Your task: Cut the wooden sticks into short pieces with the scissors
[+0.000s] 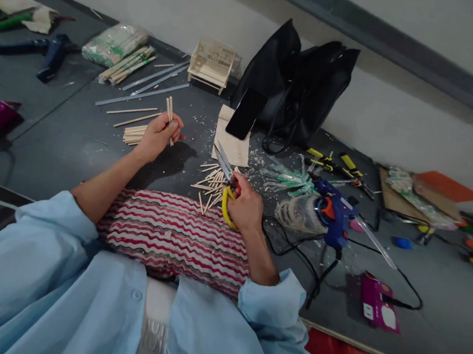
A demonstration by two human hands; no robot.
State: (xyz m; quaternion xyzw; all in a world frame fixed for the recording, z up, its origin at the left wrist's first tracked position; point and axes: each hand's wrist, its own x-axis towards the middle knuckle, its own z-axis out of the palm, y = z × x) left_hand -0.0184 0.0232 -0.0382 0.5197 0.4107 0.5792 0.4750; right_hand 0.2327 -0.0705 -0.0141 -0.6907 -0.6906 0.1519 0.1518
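Note:
Between the fingers of my left hand (159, 135) a few thin wooden sticks (169, 108) stand upright, held above the table. My right hand (247, 203) grips a pair of scissors (227, 167) with yellow handles, blades pointing up and left. Under the scissors lies a loose pile of short cut sticks (209, 184). Beside my left hand is a stack of longer sticks (134, 135), with two single sticks (135, 117) just behind it. A striped cushion (175, 235) lies in front of my body, below both forearms.
A phone (246, 113) rests on beige cloth (239, 152) before a black bag (297, 82). To the right, a blue glue gun (336, 210) leans on a plastic bottle (300, 213). A small wooden model (212, 64) and bagged sticks (115, 43) stand at the back.

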